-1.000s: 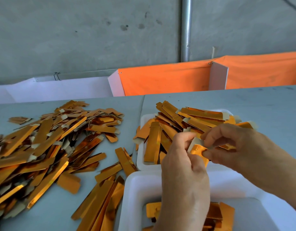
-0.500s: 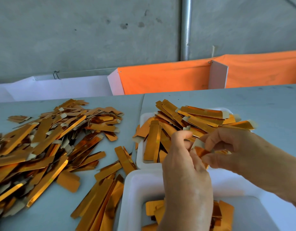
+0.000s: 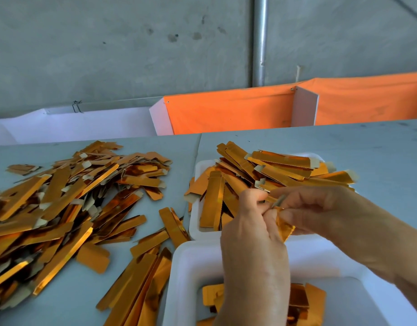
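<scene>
held piece: small gold-foil card strip (image 3: 285, 228), partly folded, held in the air between both hands, over the seam where the two trays meet
left hand: left hand (image 3: 254, 243) has its back to the camera, thumb and fingers curled, pinching the strip's upper end
right hand: right hand (image 3: 320, 212) comes in from the right, fingertips pinching the same end from the other side; the hands touch at the pinch
axis: long axis looks steep and tilted, with the grey unfoiled flap end up and away from the person and the gold end down-right toward the near tray; fingers hide most of the length, so this is rough
near tray: near white foam tray (image 3: 179, 267) is right under the hands, with folded gold pieces inside
far tray: far white foam tray (image 3: 194, 228) is heaped with flat gold strips, several overhanging the rim
heap: loose heap of flat gold strips (image 3: 62, 203) on the grey worktop (image 3: 379, 156), left side
step (guess): tucking or creasing the flap
risk: slick foil could slip from the pinch and drop into the flat stock instead of the near tray
risk: an off-line crease or too hard a squeeze could crush or tear the flap
risk: the right forearm could sweep overhanging strips off the far tray
</scene>
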Tool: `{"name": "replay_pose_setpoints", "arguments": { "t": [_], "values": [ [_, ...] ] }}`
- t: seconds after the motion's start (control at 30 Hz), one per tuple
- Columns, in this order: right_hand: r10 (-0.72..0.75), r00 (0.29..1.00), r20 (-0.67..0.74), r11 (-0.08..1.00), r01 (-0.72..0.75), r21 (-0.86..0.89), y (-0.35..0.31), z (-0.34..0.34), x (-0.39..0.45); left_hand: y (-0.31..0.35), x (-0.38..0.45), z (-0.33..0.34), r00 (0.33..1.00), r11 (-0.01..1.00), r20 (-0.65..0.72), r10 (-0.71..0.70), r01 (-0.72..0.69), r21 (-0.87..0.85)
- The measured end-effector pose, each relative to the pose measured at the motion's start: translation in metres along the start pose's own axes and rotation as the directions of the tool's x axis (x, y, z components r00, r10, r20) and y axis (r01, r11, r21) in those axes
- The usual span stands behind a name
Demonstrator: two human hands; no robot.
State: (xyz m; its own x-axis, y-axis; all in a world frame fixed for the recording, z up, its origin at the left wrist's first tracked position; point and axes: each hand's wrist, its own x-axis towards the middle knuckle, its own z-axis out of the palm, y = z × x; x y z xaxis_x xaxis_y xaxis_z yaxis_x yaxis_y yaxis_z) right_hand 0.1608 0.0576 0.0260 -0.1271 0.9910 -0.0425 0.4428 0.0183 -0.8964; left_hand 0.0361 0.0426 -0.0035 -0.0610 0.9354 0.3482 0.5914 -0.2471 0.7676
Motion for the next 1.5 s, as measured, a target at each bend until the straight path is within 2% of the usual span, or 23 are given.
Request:
{"name": "replay_pose_setpoints", "arguments": {
  "t": [0.1, 0.2, 0.3, 0.4, 0.5, 0.7, 0.87, 1.03, 1.2, 1.37, 1.5],
  "values": [
    [0.056, 0.998, -0.013, 0.991, -0.054, 0.120, 0.000, -0.002, -0.001, -0.001, -0.002, 0.001, 1.000, 0.993, 0.019, 0.016, -0.018, 0.113],
    [0.087, 0.993, -0.074, 0.985, -0.075, 0.154, -0.002, -0.001, 0.001, -0.001, -0.005, 0.001, 0.999, 0.984, 0.051, -0.015, 0.006, 0.179],
    [0.098, 0.987, -0.128, 0.987, -0.079, 0.140, -0.001, -0.004, 0.002, 0.000, -0.004, 0.005, 0.989, 0.965, 0.146, 0.005, -0.043, 0.259],
    [0.082, 0.994, -0.070, 0.988, -0.071, 0.139, -0.001, -0.009, 0.000, 0.002, -0.001, 0.007, 0.978, 0.964, 0.210, 0.012, -0.067, 0.257],
    [0.083, 0.996, 0.029, 0.982, -0.087, 0.169, -0.001, -0.011, -0.002, 0.000, 0.000, 0.007, 0.976, 0.962, 0.216, 0.011, -0.069, 0.263],
    [0.059, 0.998, 0.011, 0.946, -0.060, 0.319, 0.008, -0.012, 0.002, 0.004, 0.000, 0.005, 0.970, 0.953, 0.237, 0.051, -0.118, 0.279],
    [0.077, 0.997, 0.026, 0.879, -0.080, 0.470, 0.011, -0.015, 0.002, 0.004, -0.004, 0.003, 0.963, 0.969, 0.245, 0.110, -0.159, 0.190],
    [0.072, 0.997, 0.031, 0.929, -0.078, 0.362, 0.017, -0.018, 0.005, 0.003, 0.001, 0.000, 0.939, 0.964, 0.331, 0.096, -0.171, 0.205],
    [-0.028, 0.987, 0.160, 0.960, -0.018, 0.279, 0.015, -0.026, 0.003, -0.001, 0.002, -0.001, 0.929, 0.942, 0.353, 0.115, -0.215, 0.258],
    [-0.073, 0.997, -0.009, 0.960, 0.072, 0.271, 0.019, -0.031, 0.008, -0.002, 0.000, -0.001, 0.942, 0.951, 0.323, 0.094, -0.181, 0.251],
    [-0.211, 0.977, -0.039, 0.948, 0.215, 0.236, 0.017, -0.031, 0.006, -0.001, 0.001, 0.000, 0.939, 0.963, 0.340, 0.046, -0.132, 0.233]
  ]
}}
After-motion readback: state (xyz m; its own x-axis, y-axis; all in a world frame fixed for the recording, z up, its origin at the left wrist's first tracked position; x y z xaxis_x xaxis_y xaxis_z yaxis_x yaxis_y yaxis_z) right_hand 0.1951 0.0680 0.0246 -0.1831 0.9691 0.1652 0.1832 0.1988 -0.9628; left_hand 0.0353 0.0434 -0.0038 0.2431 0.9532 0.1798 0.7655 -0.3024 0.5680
